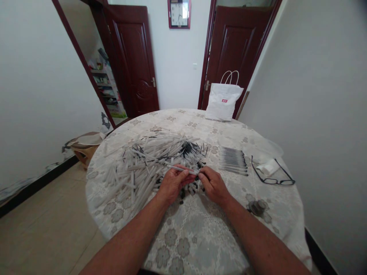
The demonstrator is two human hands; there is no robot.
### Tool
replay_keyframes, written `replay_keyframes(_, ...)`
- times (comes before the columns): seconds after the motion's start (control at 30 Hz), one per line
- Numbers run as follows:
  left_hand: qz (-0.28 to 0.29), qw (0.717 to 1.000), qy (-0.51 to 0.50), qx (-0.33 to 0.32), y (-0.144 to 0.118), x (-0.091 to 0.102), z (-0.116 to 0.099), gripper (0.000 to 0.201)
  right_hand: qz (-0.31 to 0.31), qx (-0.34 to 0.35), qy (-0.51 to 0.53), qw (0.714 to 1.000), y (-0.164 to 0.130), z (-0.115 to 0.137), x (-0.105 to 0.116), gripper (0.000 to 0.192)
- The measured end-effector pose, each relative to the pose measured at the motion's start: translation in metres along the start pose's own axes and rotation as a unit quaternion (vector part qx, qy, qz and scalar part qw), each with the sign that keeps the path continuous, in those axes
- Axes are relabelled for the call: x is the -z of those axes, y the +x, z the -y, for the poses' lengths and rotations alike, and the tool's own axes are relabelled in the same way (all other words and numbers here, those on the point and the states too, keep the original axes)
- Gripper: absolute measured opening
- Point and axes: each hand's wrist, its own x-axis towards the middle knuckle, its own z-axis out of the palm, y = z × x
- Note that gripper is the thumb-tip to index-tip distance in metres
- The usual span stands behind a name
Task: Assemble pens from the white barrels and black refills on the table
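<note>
Between my two hands lies a clear pen (183,169), held level over the table. My left hand (173,184) is closed round its barrel, thumb on top. At the pen's right end, the fingers of my right hand (212,184) pinch its dark tip; whether that is a cap or a plug I cannot make out. Under and behind my hands spreads a big heap of clear pen barrels (143,187), with a cluster of black pen parts (187,148) on it. Right of my right hand, several pens (233,160) lie in a neat row, dark ends to the right.
Folded-out eyeglasses (271,181) and a white packet (268,167) lie at the right. A small dark round object (258,207) sits nearer me. At the back stands a white paper bag (222,103). A patterned cloth (183,246) covers the round table.
</note>
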Motion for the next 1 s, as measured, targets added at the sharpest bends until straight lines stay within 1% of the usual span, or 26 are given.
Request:
replay_keyframes(0.1, 0.001, 1.000, 0.004, 0.000, 0.0003, 0.0003, 0.0000, 0.032, 0.009, 0.000, -0.005, 1.000, 0.0014, 0.0016, -0.0005, 0.028)
replay_keyframes(0.13, -0.001, 1.000, 0.005, -0.001, 0.0001, 0.0001, -0.0004, 0.032, 0.010, -0.002, -0.002, 1.000, 0.0014, 0.0020, -0.0006, 0.029)
replay_keyframes(0.27, 0.001, 1.000, 0.007, -0.003, -0.0009, -0.0009, -0.0023, 0.032, -0.007, 0.005, 0.011, 1.000, 0.0003, 0.0035, -0.0008, 0.012)
replay_keyframes(0.33, 0.005, 1.000, 0.007, -0.004, -0.0013, -0.0010, -0.0030, 0.031, -0.011, 0.008, 0.009, 1.000, 0.0002, 0.0040, -0.0017, 0.012)
replay_keyframes(0.53, 0.007, 1.000, -0.001, -0.007, -0.0009, 0.0004, -0.0037, 0.032, 0.013, 0.004, 0.000, 1.000, 0.0008, 0.0023, -0.0066, 0.033)
replay_keyframes(0.57, 0.008, 1.000, -0.001, -0.008, -0.0006, 0.0007, -0.0037, 0.031, 0.010, 0.003, 0.000, 1.000, 0.0008, 0.0020, -0.0070, 0.032)
replay_keyframes(0.67, 0.011, 1.000, 0.005, -0.017, 0.0003, 0.0018, -0.0040, 0.029, -0.009, 0.000, 0.009, 1.000, 0.0007, 0.0021, -0.0065, 0.020)
replay_keyframes(0.73, 0.011, 1.000, 0.016, -0.019, 0.0006, 0.0022, -0.0047, 0.028, -0.013, 0.001, 0.012, 1.000, 0.0007, 0.0027, -0.0054, 0.017)
replay_keyframes(0.87, 0.009, 0.999, 0.029, -0.013, -0.0003, 0.0012, -0.0059, 0.028, 0.004, 0.007, 0.016, 1.000, 0.0003, 0.0038, -0.0036, 0.024)
replay_keyframes(1.0, 0.015, 1.000, 0.023, -0.014, -0.0010, -0.0002, -0.0048, 0.030, 0.016, -0.009, 0.021, 1.000, 0.0000, 0.0049, -0.0028, 0.032)
